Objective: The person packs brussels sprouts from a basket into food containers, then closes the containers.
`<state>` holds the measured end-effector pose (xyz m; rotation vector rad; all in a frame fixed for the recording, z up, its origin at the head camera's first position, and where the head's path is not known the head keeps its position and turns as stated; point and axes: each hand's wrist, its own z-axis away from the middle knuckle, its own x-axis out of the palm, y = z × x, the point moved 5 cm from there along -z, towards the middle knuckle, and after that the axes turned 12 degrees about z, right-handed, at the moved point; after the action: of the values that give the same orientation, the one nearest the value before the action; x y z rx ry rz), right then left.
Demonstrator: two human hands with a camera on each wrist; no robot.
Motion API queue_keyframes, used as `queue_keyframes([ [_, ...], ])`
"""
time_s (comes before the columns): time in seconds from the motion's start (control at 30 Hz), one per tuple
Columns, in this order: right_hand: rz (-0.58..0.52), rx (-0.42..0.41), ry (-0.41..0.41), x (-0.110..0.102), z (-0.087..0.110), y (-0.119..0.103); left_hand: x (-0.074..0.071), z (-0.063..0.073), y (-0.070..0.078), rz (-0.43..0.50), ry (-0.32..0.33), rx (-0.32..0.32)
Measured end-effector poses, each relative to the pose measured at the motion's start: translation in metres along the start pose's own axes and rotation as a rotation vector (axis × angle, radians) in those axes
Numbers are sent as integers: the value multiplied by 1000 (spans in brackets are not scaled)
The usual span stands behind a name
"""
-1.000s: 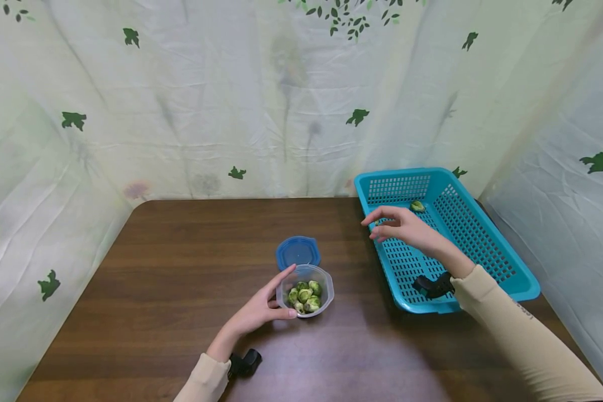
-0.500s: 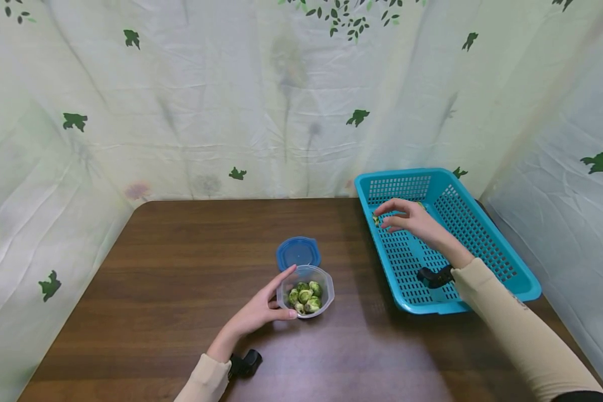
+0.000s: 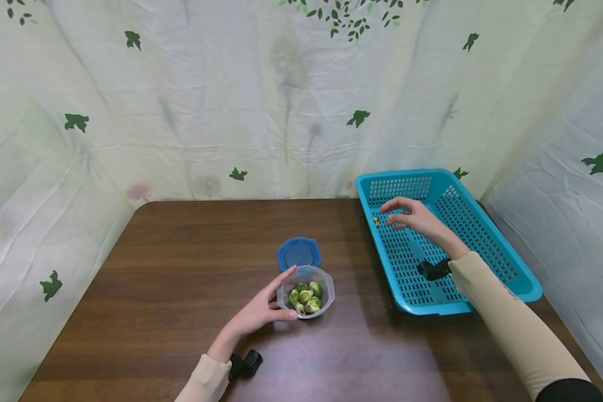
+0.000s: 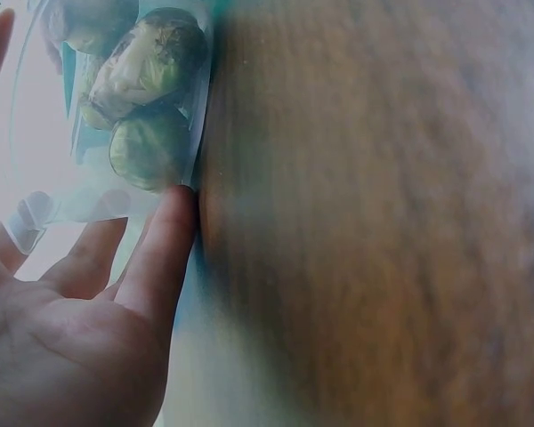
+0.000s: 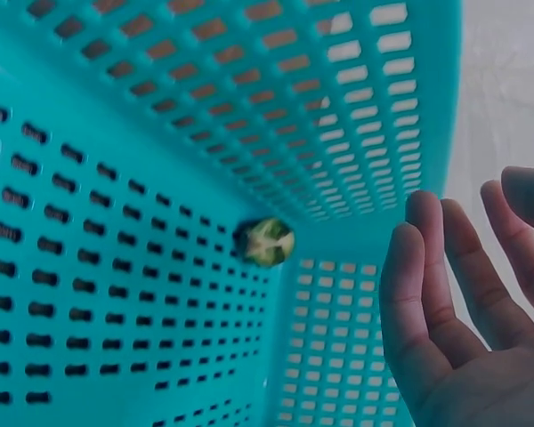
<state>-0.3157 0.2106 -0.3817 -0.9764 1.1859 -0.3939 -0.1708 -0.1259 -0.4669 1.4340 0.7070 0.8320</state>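
A clear plastic container (image 3: 326,276) holding several Brussels sprouts (image 3: 305,296) sits on the table. My left hand (image 3: 253,317) grips its left side, thumb at the front and fingers behind; the left wrist view shows fingertips against the clear wall. Over the blue basket (image 3: 482,234), my right hand (image 3: 416,216) hovers with loosely bent fingers and nothing in them. Just left of those fingertips, a Brussels sprout (image 3: 376,221) lies by the basket's left wall. In the right wrist view, one sprout (image 5: 267,242) rests low inside the basket, apart from the fingers.
A blue lid (image 3: 298,252) lies on the table right behind the container. The brown table (image 3: 191,268) extends to the left. A patterned cloth curtain (image 3: 201,100) hangs at the back and on both sides.
My right hand has moved right and slightly back, farther over the basket. The sprout by the left wall now shows; another farther right is now hidden. The left hand and container stay put.
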Motion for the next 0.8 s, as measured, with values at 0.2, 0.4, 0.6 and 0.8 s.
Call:
queue_keyframes([
  [0.2,13,18,-16,1,-6,7,0,-1,-1,1,-1,5],
  [0.4,60,26,-37,3,-14,14,-1,-1,-1,-3,-1,4],
  [0.6,111,60,-70,7,-21,20,0,-1,-1,1,-3,5],
  [0.8,130,83,-87,9,-28,24,-1,-1,-2,-7,1,2],
])
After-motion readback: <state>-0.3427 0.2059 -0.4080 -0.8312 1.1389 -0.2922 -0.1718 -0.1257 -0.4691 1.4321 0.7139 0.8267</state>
